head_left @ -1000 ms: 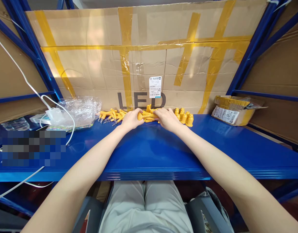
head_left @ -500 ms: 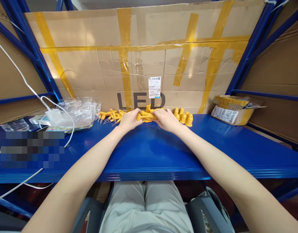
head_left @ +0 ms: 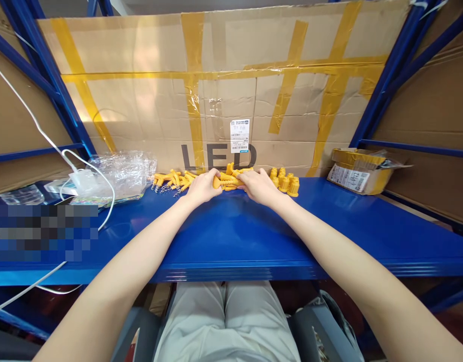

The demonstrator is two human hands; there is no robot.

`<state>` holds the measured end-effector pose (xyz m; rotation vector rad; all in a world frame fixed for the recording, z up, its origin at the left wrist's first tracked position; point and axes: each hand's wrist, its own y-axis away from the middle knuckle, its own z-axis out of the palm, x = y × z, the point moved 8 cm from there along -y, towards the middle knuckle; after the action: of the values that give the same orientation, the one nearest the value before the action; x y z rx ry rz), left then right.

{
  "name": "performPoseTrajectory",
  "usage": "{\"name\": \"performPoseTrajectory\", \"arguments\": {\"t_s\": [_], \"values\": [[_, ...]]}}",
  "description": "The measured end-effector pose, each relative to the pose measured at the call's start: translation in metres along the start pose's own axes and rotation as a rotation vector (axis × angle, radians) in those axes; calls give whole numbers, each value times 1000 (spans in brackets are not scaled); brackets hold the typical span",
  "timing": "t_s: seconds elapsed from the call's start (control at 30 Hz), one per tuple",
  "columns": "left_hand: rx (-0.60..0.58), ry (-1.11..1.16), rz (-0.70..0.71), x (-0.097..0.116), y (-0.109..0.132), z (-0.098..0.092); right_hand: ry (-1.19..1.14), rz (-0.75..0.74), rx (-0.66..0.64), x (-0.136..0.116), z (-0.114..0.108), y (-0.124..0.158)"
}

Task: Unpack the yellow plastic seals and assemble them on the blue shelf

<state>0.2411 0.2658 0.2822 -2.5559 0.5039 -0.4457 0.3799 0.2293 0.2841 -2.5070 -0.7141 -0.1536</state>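
My left hand is closed around a yellow plastic piece, whose rounded end shows by the thumb. Facing it, my right hand has its fingers pinched on the other end of what looks like the same piece; the fingertips are partly hidden. Behind and between the hands lies a pile of yellow plastic parts. Left of my left hand are several yellow handles with twisted metal tips. Several yellow cup-shaped caps stand upright in a group to the right of my right hand.
A large taped cardboard sheet backs the blue shelf. Clear plastic bags and a white plug block with a cable lie at left, beside a pixelated patch. A small open carton sits at right.
Both hands stay nearly in place at the yellow piece. The left hand has shifted very slightly to the right; the caps and pile look the same.
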Motion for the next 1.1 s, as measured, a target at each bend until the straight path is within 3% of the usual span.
{"name": "performPoseTrajectory", "arguments": {"t_s": [0.2, 0.27, 0.5, 0.7, 1.1], "values": [[-284, 283, -151, -3, 4, 23, 160, -70, 120, -6, -10, 1], [-311, 304, -156, -4, 5, 25, 152, -68, 134, -4, -8, 1], [-176, 85, -72, -21, -2, 13, -12, 35, 121, 20, -1, 3], [-107, -168, -68, -40, -6, 7, -113, 49, 158, 23, -4, 3], [87, -114, -272, -131, -4, -5, -128, 73, 97, 22, 4, 3]]}}
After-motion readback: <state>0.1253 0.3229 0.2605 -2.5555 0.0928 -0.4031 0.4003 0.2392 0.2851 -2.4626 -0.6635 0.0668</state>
